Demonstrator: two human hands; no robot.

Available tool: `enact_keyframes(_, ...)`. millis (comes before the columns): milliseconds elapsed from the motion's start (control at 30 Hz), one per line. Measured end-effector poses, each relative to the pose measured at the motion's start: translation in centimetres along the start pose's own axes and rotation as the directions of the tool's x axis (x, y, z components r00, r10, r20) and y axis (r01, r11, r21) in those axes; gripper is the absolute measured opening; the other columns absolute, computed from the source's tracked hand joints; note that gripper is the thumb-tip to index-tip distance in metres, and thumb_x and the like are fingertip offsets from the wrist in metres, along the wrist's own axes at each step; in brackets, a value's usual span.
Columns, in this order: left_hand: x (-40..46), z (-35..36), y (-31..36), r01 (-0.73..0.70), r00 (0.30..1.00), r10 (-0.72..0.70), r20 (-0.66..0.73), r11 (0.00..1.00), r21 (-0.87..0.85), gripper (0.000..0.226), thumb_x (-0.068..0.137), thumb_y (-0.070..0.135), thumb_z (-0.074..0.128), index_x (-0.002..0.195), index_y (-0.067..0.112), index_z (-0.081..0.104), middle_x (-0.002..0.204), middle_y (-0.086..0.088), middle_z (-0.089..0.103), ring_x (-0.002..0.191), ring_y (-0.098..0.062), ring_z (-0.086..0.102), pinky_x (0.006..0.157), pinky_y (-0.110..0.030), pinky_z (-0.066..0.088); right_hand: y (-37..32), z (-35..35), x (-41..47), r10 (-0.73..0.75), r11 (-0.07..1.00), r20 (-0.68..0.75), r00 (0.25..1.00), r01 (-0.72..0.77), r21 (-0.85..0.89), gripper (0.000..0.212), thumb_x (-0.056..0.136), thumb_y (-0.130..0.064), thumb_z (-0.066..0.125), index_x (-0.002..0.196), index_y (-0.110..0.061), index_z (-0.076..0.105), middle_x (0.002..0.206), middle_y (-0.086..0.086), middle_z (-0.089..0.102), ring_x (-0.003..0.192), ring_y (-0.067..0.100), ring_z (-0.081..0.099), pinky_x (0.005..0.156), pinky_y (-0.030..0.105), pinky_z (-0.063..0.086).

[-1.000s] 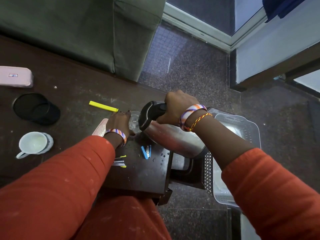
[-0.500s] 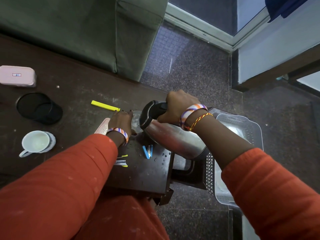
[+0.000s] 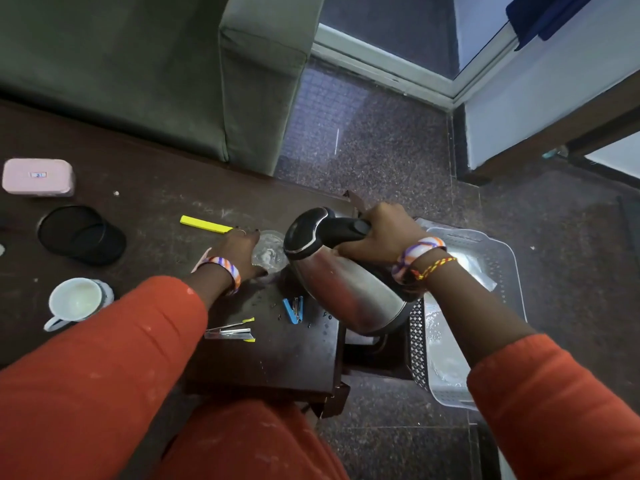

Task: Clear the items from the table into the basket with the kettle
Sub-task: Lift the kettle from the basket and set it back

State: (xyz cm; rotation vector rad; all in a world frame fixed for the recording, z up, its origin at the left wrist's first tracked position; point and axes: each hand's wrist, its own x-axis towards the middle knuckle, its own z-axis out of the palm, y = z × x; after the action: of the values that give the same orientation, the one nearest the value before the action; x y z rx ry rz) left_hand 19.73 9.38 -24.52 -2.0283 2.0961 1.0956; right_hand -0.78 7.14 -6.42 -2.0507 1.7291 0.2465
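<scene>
Dark brown wooden worktop [image 3: 145, 202] fills the left and centre of the head view; its right edge ends beside a translucent white perforated plastic basket [image 3: 498, 258] standing on the speckled floor. Green upholstered sofa [image 3: 138, 64] sits along the worktop's far edge.

Stainless steel kettle with black lid and black handle [image 3: 346, 285]: at the worktop's right edge, tilted, lid end toward the worktop centre, base end out over the gap between worktop and basket. Not in the basket. Right hand [image 3: 384, 233] has its grip clamped around the black handle.

Left hand [image 3: 239, 251]: fingers curled against a small clear plastic cup [image 3: 270, 251], which stands just beside the kettle's lid end. Whether the grip is fully clamped on the cup cannot be told. A pink flat item under the left wrist is mostly hidden.

Toward the worktop's left edge: black round container with its lid leaning on it [image 3: 81, 235]; pink rectangular case [image 3: 38, 176] nearer the far edge; white ceramic mug [image 3: 74, 301] nearer the front edge.

Smaller items: yellow flat strip [image 3: 206, 224] just beyond the left hand; silver stapler with yellow ends [image 3: 230, 332] near the front right corner; small blue staple remover [image 3: 294, 308] beside it, close to the kettle body.
</scene>
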Motion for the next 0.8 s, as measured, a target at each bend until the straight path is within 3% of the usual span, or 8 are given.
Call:
enact_keyframes(100,-0.5,-0.7,1.0,0.013,0.997,-0.026,-0.073,0.984,-0.180,0.072,0.071,0.018,0.075,0.135,0.004,0.044,0.141,-0.022,0.045,0.132,-0.033,0.042,0.109,-0.036,0.033,2.0,-0.9,-1.7,0.038,0.989,-0.034,0.999,-0.033,0.144,0.036,0.065,-0.040,0.077,0.064,-0.012,0.056,0.053,0.001,0.049,0.051,0.015,0.047,0.044,0.012,0.034)
enact_keyframes(167,-0.8,-1.1,2.2,0.023,0.995,-0.062,-0.082,0.912,-0.409,0.060,0.074,0.005,0.070,0.131,0.003,0.049,0.136,-0.018,0.052,0.125,-0.028,0.051,0.107,-0.035,0.038,3.5,-1.2,-2.7,0.073,0.967,-0.041,0.997,-0.060,0.248,0.036,0.064,-0.042,0.078,0.061,-0.010,0.062,0.052,-0.001,0.054,0.050,0.013,0.050,0.048,0.018,0.037)
enact_keyframes(233,-1.2,-1.7,3.9,0.036,0.999,-0.041,0.007,0.751,-0.660,0.050,0.076,-0.009,0.064,0.125,0.000,0.054,0.120,-0.016,0.066,0.104,-0.017,0.061,0.097,-0.032,0.046,4.8,-1.7,-4.1,0.081,0.914,-0.045,0.996,-0.057,0.401,0.024,0.066,-0.035,0.080,0.054,-0.020,0.065,0.044,-0.008,0.054,0.044,0.005,0.049,0.047,0.018,0.036)
enact_keyframes(300,-1.5,-2.5,5.9,0.074,0.992,0.045,0.117,0.542,-0.837,0.045,0.071,-0.015,0.060,0.114,-0.001,0.060,0.082,0.001,0.077,0.075,-0.006,0.064,0.072,-0.017,0.053,6.2,-2.0,-5.5,0.069,0.835,-0.048,0.996,-0.031,0.550,0.018,0.066,-0.028,0.081,0.055,-0.023,0.068,0.042,-0.011,0.054,0.042,0.001,0.047,0.047,0.016,0.037)
enact_keyframes(333,-1.7,-3.0,7.1,0.086,0.984,0.098,0.149,0.469,-0.879,0.040,0.066,-0.014,0.058,0.103,0.001,0.063,0.065,0.007,0.074,0.067,-0.007,0.063,0.061,-0.013,0.052,6.9,-2.0,-6.2,0.072,0.801,-0.051,0.996,-0.027,0.598,0.017,0.066,-0.027,0.081,0.062,-0.015,0.069,0.047,-0.008,0.055,0.045,0.006,0.048,0.049,0.020,0.038)
enact_keyframes(400,-2.1,-4.2,9.3,0.103,0.967,0.176,0.185,0.395,-0.913,0.031,0.068,-0.016,0.055,0.089,0.005,0.063,0.063,0.004,0.069,0.068,-0.014,0.058,0.058,-0.015,0.054,8.6,-2.4,-7.7,0.104,0.733,-0.061,0.993,-0.035,0.679,0.025,0.068,-0.023,0.079,0.067,-0.002,0.065,0.050,0.001,0.053,0.044,0.012,0.048,0.048,0.023,0.038)
enact_keyframes(633,-4.4,-6.1,18.9,-0.063,0.945,0.317,0.077,0.407,-0.911,0.024,0.087,-0.004,0.051,0.080,0.010,0.069,0.065,0.003,0.073,0.064,-0.006,0.069,0.070,-0.024,0.059,17.2,-4.0,-13.6,0.172,0.593,-0.196,0.965,0.057,0.803,0.016,0.068,-0.009,0.078,0.060,-0.019,0.069,0.044,-0.005,0.061,0.043,0.009,0.054,0.049,0.021,0.048)
enact_keyframes(800,-6.4,-4.0,27.4,-0.164,0.930,0.366,0.023,0.472,-0.866,0.025,0.087,-0.006,0.051,0.077,0.010,0.069,0.059,0.005,0.073,0.060,-0.003,0.069,0.063,-0.018,0.059,24.2,-6.2,-18.7,0.162,0.566,-0.165,0.973,0.045,0.823,0.033,0.045,-0.038,0.074,0.070,-0.018,0.066,0.053,-0.004,0.067,0.051,0.002,0.062,0.053,0.014,0.052)
